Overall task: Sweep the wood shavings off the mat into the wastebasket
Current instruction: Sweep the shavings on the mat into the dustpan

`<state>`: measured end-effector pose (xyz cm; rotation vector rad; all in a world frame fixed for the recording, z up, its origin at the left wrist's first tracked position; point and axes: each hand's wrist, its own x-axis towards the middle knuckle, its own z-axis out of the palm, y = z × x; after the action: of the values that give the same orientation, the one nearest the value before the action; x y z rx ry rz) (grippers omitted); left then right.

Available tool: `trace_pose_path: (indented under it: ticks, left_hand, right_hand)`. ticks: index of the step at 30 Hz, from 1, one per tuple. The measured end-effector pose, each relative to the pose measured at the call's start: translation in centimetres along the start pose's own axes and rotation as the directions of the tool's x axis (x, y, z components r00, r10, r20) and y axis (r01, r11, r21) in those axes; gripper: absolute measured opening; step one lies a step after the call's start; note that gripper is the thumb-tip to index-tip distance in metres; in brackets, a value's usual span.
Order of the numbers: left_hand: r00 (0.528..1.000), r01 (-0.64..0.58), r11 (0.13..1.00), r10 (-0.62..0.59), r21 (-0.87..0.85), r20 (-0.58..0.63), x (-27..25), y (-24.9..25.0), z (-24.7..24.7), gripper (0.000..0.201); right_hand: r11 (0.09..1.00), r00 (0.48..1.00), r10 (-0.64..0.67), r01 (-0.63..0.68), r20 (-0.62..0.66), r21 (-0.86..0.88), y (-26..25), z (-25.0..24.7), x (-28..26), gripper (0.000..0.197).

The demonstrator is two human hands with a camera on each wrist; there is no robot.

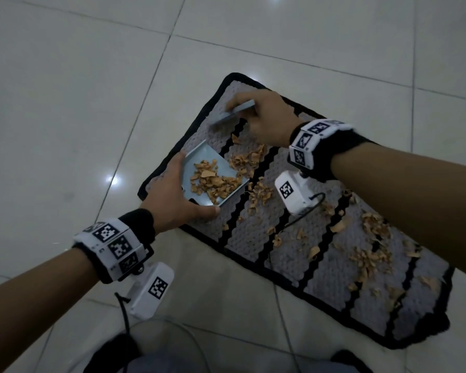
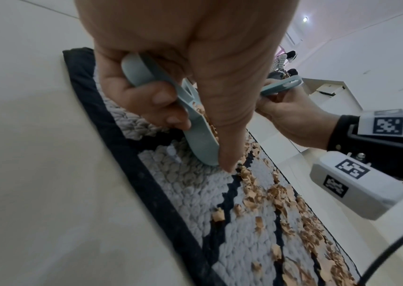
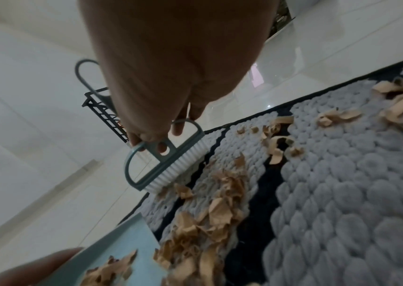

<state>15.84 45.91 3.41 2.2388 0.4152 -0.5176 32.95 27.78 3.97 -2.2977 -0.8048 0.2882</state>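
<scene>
The wastebasket (image 3: 102, 114) shows only in the right wrist view, as a dark wire frame on the tiled floor (image 1: 65, 103) beyond the mat's far end, mostly covered by the right hand (image 3: 166, 77); its inside cannot be made out. In the head view the brush (image 1: 233, 113) is blurred and partly hidden under the right hand (image 1: 267, 121), and the mat's (image 1: 320, 270) near right corner runs into shadow. The left wrist view is largely filled by the left hand (image 2: 183, 67), which hides most of the dustpan (image 2: 195, 139). The left hand (image 1: 178, 195) grips the pale blue dustpan (image 1: 213, 179) by its handle, fingers curled round it and the thumb stretched along the pan's near edge, with the pan's open lip resting on the grey and black mat. The right hand pinches the brush (image 3: 161, 160) by its looped handle with curled fingers, white bristles touching the mat near its far end. A heap of wood shavings (image 1: 213, 181) lies inside the dustpan; more wood shavings lie just beside its lip and scattered across the mat toward the near right end. A black cable (image 1: 280, 305) trails across the floor.
</scene>
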Motion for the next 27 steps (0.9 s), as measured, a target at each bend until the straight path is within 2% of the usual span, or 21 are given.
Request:
trace_pose_path:
  ticks: [2,5,9,11,13,15,17,20,23,27]
  left_hand:
    - [1.000,0.007,1.000,-0.007,-0.002,0.004,0.1,-0.1,-0.1,0.122]
    - [1.000,0.013,1.000,-0.013,-0.007,0.010,0.0,-0.2,-0.3,0.126]
    - [1.000,-0.028,1.000,0.028,0.005,0.002,-0.2,0.1,-0.3,0.121]
    - [0.999,-0.045,0.999,0.045,0.004,0.011,-0.2,0.2,-0.2,0.118]
    - [0.999,-0.050,0.999,0.050,0.000,0.010,-0.3,0.2,0.0,0.113]
    - [0.998,-0.057,0.998,0.057,-0.009,0.007,-0.3,0.2,0.1,0.108]
    - [0.999,-0.050,0.999,0.050,-0.012,0.016,-0.3,0.3,0.1,0.108]
    - [0.999,-0.034,0.999,0.034,0.012,0.014,-0.2,0.5,0.1,0.111]
    - [0.999,-0.029,0.999,0.028,0.041,0.021,0.2,0.5,0.0,0.116]
    - [0.999,-0.015,0.997,0.011,0.082,0.048,0.9,0.3,-0.5,0.126]
  right_hand:
    - [1.000,0.999,0.002,-0.002,0.054,-0.003,0.5,-0.1,-0.7,0.036]
    - [1.000,0.998,-0.018,0.017,0.057,0.011,0.9,-0.9,-3.2,0.031]
    - [0.999,0.996,-0.009,0.006,0.086,0.038,1.6,-2.3,-6.7,0.036]
    - [0.997,0.998,0.038,-0.040,0.040,0.060,2.2,-3.2,-7.0,0.034]
    - [0.994,0.993,0.089,-0.084,-0.073,0.066,2.9,-4.1,-6.7,0.024]
    - [0.993,0.975,0.114,-0.105,-0.190,0.056,3.5,-4.8,-6.0,0.021]
    - [0.991,0.958,0.133,-0.130,-0.255,0.030,4.0,-5.0,-5.3,0.022]
    - [0.973,0.959,0.180,-0.206,-0.218,-0.102,4.6,-4.1,-4.0,0.026]
    - [0.967,0.969,0.189,-0.212,-0.158,-0.144,4.0,-2.3,-3.8,0.029]
    - [0.969,0.965,0.155,-0.190,-0.210,-0.160,2.5,0.2,-5.4,0.021]
